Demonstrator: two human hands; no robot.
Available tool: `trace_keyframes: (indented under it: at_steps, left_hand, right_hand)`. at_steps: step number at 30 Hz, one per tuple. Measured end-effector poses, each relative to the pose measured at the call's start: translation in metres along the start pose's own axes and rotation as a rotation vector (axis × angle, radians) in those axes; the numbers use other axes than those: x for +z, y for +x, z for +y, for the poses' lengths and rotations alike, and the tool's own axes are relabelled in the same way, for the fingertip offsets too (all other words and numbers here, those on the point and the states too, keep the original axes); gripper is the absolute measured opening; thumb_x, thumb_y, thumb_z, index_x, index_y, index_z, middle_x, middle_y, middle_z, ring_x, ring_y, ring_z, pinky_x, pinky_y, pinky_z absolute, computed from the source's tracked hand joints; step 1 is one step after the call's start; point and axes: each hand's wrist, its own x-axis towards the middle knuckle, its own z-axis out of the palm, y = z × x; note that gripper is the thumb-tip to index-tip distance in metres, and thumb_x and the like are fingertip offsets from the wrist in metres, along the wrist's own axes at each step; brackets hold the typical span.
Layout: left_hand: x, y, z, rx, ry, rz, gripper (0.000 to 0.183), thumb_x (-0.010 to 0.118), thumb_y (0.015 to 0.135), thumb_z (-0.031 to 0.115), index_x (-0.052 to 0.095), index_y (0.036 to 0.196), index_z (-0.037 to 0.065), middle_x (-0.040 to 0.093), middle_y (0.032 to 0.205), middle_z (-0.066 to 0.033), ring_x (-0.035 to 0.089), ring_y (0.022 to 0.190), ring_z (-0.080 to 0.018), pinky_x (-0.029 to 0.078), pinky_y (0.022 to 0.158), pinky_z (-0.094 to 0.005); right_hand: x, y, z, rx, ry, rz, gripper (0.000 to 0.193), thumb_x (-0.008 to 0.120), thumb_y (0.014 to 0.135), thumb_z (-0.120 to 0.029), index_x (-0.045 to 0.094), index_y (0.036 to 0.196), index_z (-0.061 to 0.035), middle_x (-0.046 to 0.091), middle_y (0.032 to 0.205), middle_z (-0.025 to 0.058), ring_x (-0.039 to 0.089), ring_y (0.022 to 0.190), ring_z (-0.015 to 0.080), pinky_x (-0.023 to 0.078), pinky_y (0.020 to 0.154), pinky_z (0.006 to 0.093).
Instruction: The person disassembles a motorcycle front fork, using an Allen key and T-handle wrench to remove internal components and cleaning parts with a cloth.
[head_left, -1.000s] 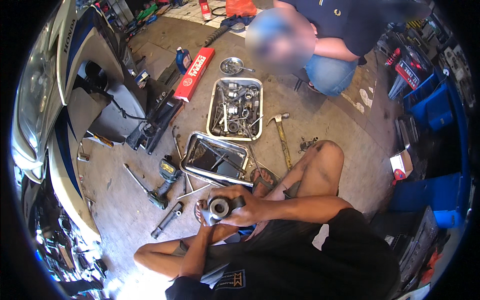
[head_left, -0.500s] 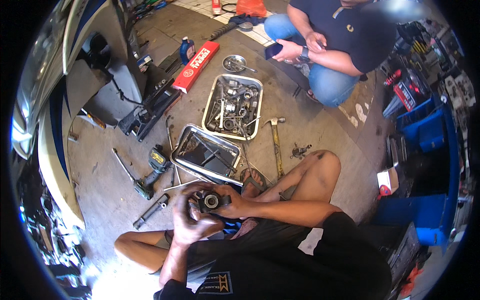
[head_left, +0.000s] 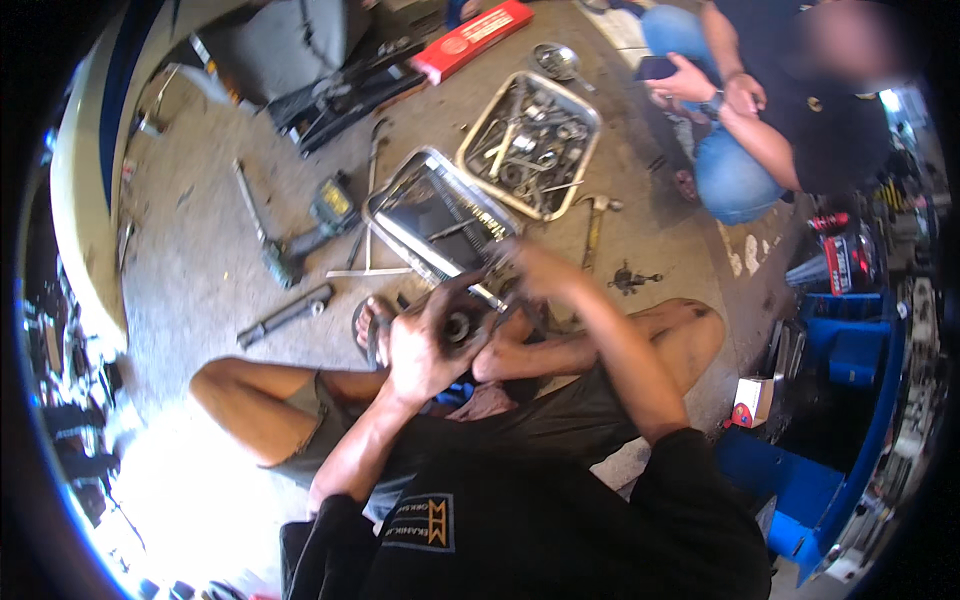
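One dark part (head_left: 457, 330) sits gripped in the left hand (head_left: 415, 360) above the legs (head_left: 255, 405), probably to steady it! Right hand (head_left: 540, 272) blurs by the tray (head_left: 430, 262), set close presumably for reach; can't tell its grip.

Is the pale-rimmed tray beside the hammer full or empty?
Well filled: the pale-rimmed tray holds a jumble of metal parts spread across most of its bottom; how deep, I cannot tell.

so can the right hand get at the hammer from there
Probably yes: the hammer lies just to the right of the right hand, with nothing seen on top of its visible part. The hand is blurred, though, so I can't tell whether it is empty.
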Motion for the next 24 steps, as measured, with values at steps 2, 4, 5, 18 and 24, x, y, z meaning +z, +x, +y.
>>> trace_keyframes:
  at_steps: [2, 4, 5, 18, 24]
  left_hand:
    - [0.005, -0.003, -0.008, 0.047, -0.073, 0.077, 0.048, 0.076, 0.075, 0.011, 0.057, 0.118, 0.004, 0.070, 0.081, -0.0058, 0.069, 0.073, -0.0231, 0.055, 0.067, -0.0331]
    - [0.014, -0.001, -0.003, 0.070, -0.127, 0.096, 0.049, 0.078, 0.073, 0.014, 0.056, 0.116, 0.003, 0.069, 0.080, -0.0079, 0.069, 0.072, -0.0256, 0.055, 0.067, -0.0345]
    - [0.017, -0.009, -0.011, 0.067, -0.147, 0.126, 0.049, 0.079, 0.072, 0.015, 0.056, 0.114, 0.003, 0.069, 0.080, -0.0084, 0.068, 0.072, -0.0262, 0.055, 0.067, -0.0350]
    - [0.008, -0.022, -0.022, 0.073, -0.083, 0.162, 0.047, 0.082, 0.073, 0.020, 0.056, 0.107, 0.001, 0.070, 0.079, -0.0091, 0.070, 0.071, -0.0239, 0.056, 0.066, -0.0339]
    - [0.013, -0.020, -0.020, 0.071, -0.093, 0.163, 0.044, 0.081, 0.074, 0.019, 0.056, 0.107, 0.003, 0.070, 0.079, -0.0091, 0.071, 0.070, -0.0225, 0.056, 0.064, -0.0327]
  right_hand:
    - [-0.026, 0.015, 0.010, 0.268, 0.097, 0.222, 0.060, 0.077, 0.074, -0.028, 0.056, 0.124, -0.0014, 0.065, 0.109, 0.0220, 0.063, 0.103, 0.0336, 0.048, 0.092, 0.0427]
    - [-0.035, 0.034, 0.077, 0.524, -0.361, 0.470, 0.049, 0.069, 0.082, -0.036, 0.061, 0.115, 0.0003, 0.066, 0.099, 0.0249, 0.064, 0.095, 0.0407, 0.051, 0.083, 0.0467]
    - [-0.026, 0.037, 0.095, 0.553, -0.395, 0.417, 0.043, 0.067, 0.084, -0.034, 0.063, 0.109, 0.0002, 0.066, 0.098, 0.0252, 0.064, 0.093, 0.0406, 0.051, 0.080, 0.0468]
    - [0.013, 0.087, 0.124, 0.853, -0.207, 0.440, 0.064, 0.080, 0.066, -0.055, 0.068, 0.090, 0.0032, 0.068, 0.098, 0.0243, 0.065, 0.096, 0.0397, 0.052, 0.085, 0.0442]
    - [-0.007, 0.071, 0.148, 0.992, -0.158, 0.621, 0.047, 0.077, 0.074, -0.042, 0.070, 0.093, 0.0008, 0.068, 0.097, 0.0232, 0.066, 0.092, 0.0368, 0.052, 0.082, 0.0434]
